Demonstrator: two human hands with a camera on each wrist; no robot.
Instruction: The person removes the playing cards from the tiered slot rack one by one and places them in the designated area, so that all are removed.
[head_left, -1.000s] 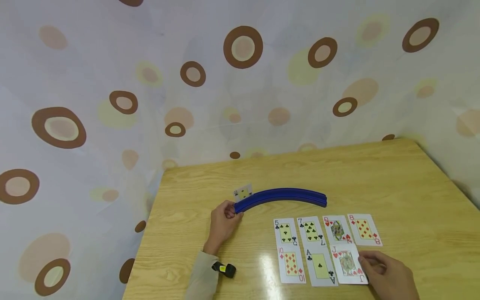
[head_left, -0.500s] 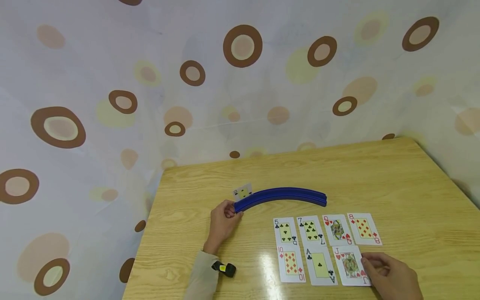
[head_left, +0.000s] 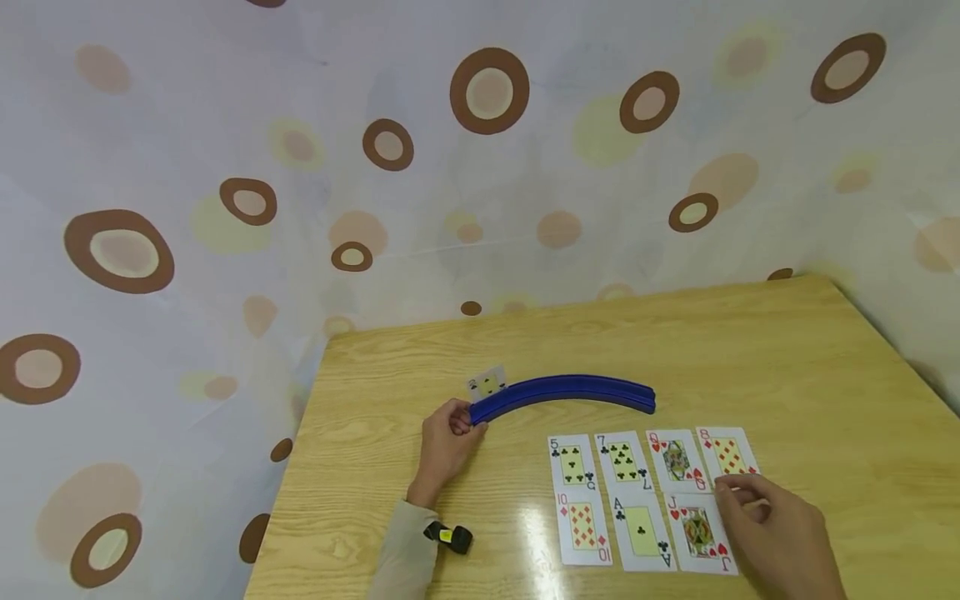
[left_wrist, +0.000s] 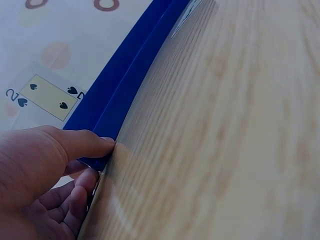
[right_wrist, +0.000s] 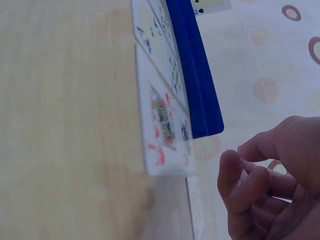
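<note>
My left hand [head_left: 446,450] pinches the left end of a curved blue card holder [head_left: 566,387], thumb on the near side in the left wrist view. A two of spades [left_wrist: 47,97] stands upright in that end of the holder. My right hand [head_left: 783,529] hovers with fingers loosely curled and nothing visible between them. Beside it lies the jack of hearts [head_left: 697,533], face up in the front row. Its fingertips overlap the lower edge of the eight of diamonds [head_left: 724,450] in the head view; contact cannot be told.
The five of clubs [head_left: 570,462], seven of clubs [head_left: 622,461] and queen of hearts [head_left: 677,460] lie in the back row. In front lie the ten of diamonds [head_left: 582,529] and ace of clubs [head_left: 642,533]. Patterned cloth [head_left: 420,208] rises behind the wooden table [head_left: 825,375].
My right hand shifted the jack slightly right, straightening it below the queen, then let go and moved away toward the eight of diamonds. My left hand stays on the holder.
</note>
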